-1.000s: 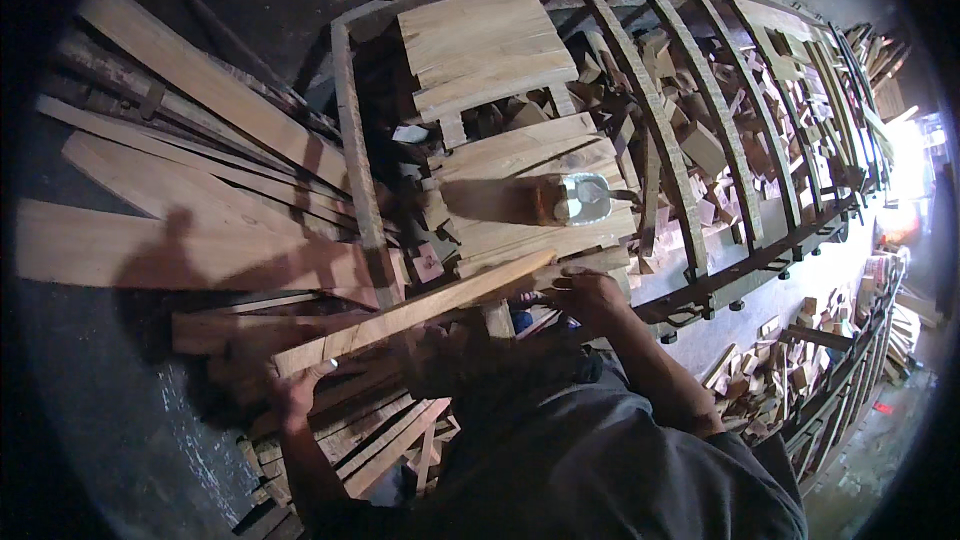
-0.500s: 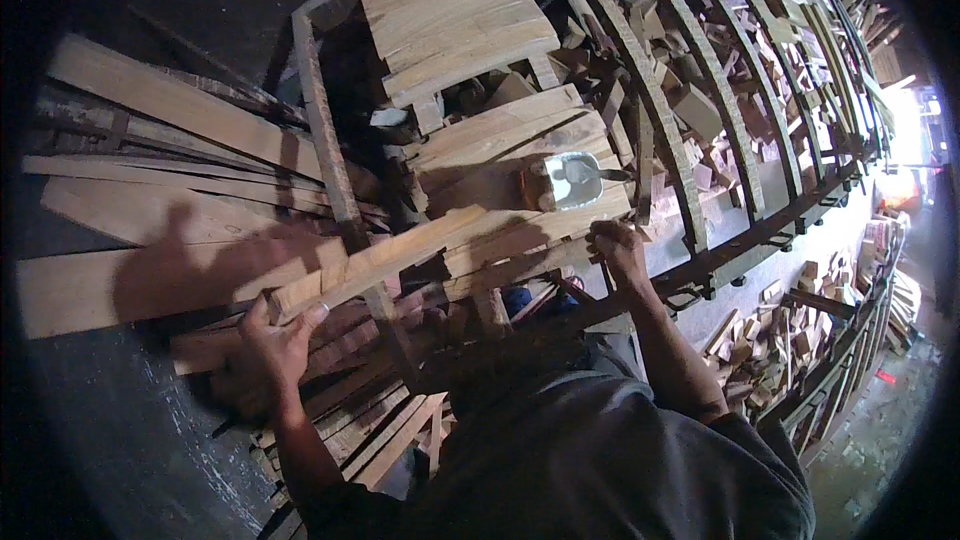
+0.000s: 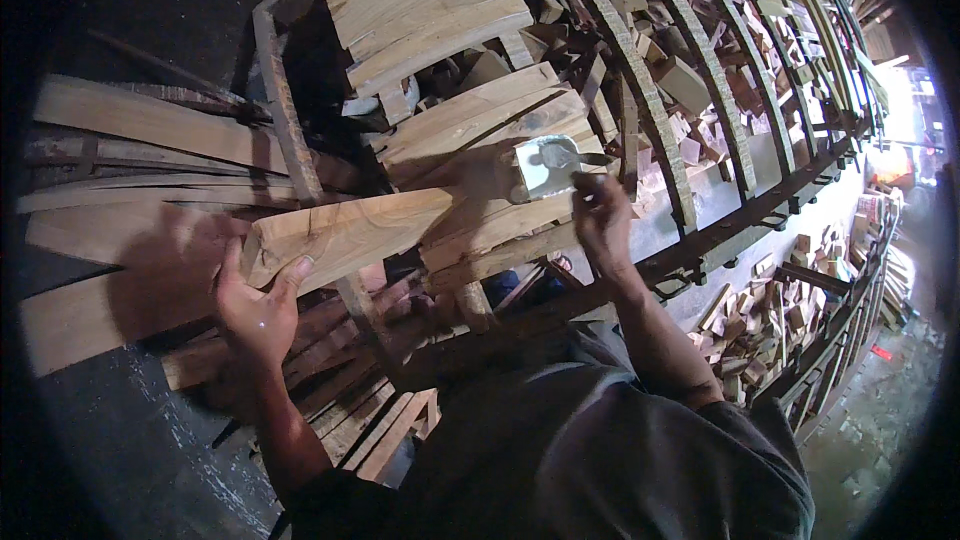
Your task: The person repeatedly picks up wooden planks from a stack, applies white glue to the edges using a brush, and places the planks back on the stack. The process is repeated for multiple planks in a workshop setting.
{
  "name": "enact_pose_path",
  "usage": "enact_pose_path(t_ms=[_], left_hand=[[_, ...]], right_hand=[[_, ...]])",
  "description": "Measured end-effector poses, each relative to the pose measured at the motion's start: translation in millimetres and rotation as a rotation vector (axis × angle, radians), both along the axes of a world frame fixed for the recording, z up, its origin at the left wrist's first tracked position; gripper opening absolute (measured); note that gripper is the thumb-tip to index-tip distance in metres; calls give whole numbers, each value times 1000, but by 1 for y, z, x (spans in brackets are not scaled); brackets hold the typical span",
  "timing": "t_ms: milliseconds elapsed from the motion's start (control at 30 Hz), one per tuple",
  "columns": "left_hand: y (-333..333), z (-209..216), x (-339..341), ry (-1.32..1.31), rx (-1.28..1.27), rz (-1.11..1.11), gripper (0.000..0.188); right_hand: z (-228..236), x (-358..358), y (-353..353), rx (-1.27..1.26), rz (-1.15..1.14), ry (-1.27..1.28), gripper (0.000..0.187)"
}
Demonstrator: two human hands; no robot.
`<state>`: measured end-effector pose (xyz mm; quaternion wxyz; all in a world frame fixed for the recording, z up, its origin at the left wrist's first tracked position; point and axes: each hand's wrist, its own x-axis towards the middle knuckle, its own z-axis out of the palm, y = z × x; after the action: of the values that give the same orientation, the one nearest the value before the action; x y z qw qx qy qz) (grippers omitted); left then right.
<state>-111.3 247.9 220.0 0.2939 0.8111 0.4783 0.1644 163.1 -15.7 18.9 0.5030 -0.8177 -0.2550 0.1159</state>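
My left hand grips the near left end of a wooden board, thumb on its front edge and fingers behind. The board is tilted, its broad face showing and its other end over the stacked planks. On those planks stands a small open tub with white paste inside. A flat tool with a dark handle rests in the tub, its handle sticking out to the right. My right hand is just below that handle, fingers half curled and slightly blurred, with nothing visible in them.
A joined wooden panel lies beyond the tub. Metal crossbars run to the right over a heap of wood offcuts. Long planks lie at the left. More offcuts are piled at the lower right.
My right hand has moved up and slightly left toward the tool handle. The board in my left hand has turned so its broad face shows. The whole view has shifted a little.
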Motion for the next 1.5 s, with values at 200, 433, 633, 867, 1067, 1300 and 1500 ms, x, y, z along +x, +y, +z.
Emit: enact_pose_path(t_ms=[200,433,633,867,1067,1300,1500], left_hand=[[-2,-5,-7,-56,-4,29,45],[-11,11,-32,360,243,302,57],[4,-23,-169,374,555,219,55],[19,-40,-210,430,711,463,51],[44,-49,-184,374,650,545,48],[52,-59,-161,305,527,553,62],[44,-54,-119,372,431,677,44]], right_hand=[[36,76,19,-71,78,-53,20],[6,102,170,-290,857,59,48],[-89,102,253,-662,1152,-199,75],[-131,101,248,-635,1281,-208,72],[-117,59,217,-675,1279,-187,65],[-111,46,196,-755,1191,-177,61],[-114,51,171,-676,1155,-209,57]])
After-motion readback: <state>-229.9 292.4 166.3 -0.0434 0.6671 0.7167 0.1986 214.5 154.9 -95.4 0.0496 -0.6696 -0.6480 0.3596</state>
